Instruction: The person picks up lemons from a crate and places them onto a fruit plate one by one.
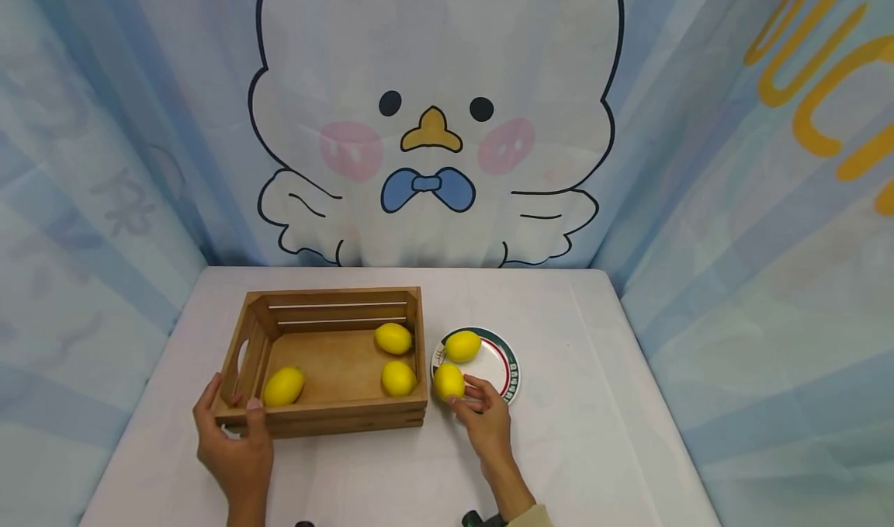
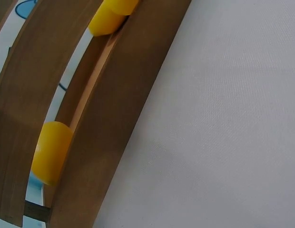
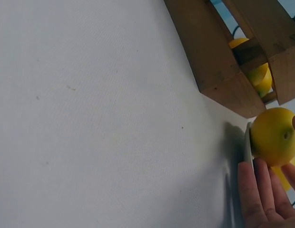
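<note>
Head view: printed curtains (image 1: 754,279) hem the table (image 1: 573,449), crate walls (image 1: 342,421) enclosing three lemons (image 1: 393,339).

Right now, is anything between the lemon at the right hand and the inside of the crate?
Yes, the crate's right wall stands between that lemon and the inside, so lifting over it seems needed. Nothing visible separates the right hand from the lemon.

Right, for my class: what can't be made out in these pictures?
Head view: marks on the round green-rimmed white plate, too small to read.
Head view: orange lettering, cut off by the right edge.
Left wrist view: brown slatted wooden crate, cut off by the top edge.
Right wrist view: plate's farther oval yellow lemon, partly hidden behind the nearer lemon and right hand.
</note>
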Demonstrator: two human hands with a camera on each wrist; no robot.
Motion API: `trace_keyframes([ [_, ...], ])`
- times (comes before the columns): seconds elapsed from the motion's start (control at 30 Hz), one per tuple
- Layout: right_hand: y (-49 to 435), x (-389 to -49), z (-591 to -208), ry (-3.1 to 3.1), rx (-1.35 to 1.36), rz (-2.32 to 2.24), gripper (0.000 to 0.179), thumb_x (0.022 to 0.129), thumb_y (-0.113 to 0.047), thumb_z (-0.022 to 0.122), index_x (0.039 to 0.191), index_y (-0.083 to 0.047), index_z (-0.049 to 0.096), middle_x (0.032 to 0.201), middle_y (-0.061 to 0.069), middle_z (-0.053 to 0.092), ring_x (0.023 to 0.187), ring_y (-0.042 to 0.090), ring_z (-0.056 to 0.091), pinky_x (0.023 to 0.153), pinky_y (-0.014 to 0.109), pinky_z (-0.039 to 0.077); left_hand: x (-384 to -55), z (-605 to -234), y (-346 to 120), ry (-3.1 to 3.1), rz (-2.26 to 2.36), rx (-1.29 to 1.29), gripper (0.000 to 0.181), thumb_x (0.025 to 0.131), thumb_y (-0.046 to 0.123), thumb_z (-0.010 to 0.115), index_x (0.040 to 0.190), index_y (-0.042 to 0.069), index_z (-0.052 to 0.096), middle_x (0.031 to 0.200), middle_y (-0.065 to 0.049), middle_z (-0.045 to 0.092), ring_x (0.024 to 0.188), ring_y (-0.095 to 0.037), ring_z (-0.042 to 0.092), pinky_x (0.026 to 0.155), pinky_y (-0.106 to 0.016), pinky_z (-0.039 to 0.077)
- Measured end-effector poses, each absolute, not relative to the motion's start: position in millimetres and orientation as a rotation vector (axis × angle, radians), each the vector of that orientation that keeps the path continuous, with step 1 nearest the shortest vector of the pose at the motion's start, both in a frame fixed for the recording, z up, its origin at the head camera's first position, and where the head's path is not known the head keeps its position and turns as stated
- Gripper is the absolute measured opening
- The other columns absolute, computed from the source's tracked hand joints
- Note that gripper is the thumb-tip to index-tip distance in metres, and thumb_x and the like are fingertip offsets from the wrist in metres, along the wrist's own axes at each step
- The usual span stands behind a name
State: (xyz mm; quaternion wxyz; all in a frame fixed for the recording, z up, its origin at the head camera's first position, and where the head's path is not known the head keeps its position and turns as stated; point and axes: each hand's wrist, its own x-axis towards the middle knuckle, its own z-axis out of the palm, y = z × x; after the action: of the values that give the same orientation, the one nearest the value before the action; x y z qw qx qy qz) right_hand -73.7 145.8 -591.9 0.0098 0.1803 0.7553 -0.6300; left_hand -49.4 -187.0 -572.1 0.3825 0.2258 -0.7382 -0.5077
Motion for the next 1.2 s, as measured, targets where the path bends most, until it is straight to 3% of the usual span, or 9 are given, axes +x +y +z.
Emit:
trace_keyframes([
  [0.67,148.2,-76.6,-593.8,2.329,0.629,-2.040,0.040,0.095,-0.015,0.079,0.132,-0.010,0.069,0.121,0.015,0.072,0.088,0.025,0.073,0.075,0.024,0.062,-49.0,-567.1,-184.1,-1.859,-1.297,0.571,0.065,0.092,0.008,0.068,0.153,0.024,0.056,0.153,-0.004,0.061,0.110,-0.002,0.058,0.111,-0.019,0.040],
  [1.2,149.6,-74.2,-597.1,2.336,0.706,-2.146,0.030,0.093,-0.012,0.080,0.122,-0.006,0.073,0.110,0.015,0.073,0.078,0.016,0.068,0.070,0.021,0.060,-50.2,-569.7,-183.7,-1.874,-1.278,0.600,0.065,0.091,0.005,0.067,0.153,0.022,0.056,0.153,-0.005,0.062,0.110,0.000,0.058,0.111,-0.018,0.040],
])
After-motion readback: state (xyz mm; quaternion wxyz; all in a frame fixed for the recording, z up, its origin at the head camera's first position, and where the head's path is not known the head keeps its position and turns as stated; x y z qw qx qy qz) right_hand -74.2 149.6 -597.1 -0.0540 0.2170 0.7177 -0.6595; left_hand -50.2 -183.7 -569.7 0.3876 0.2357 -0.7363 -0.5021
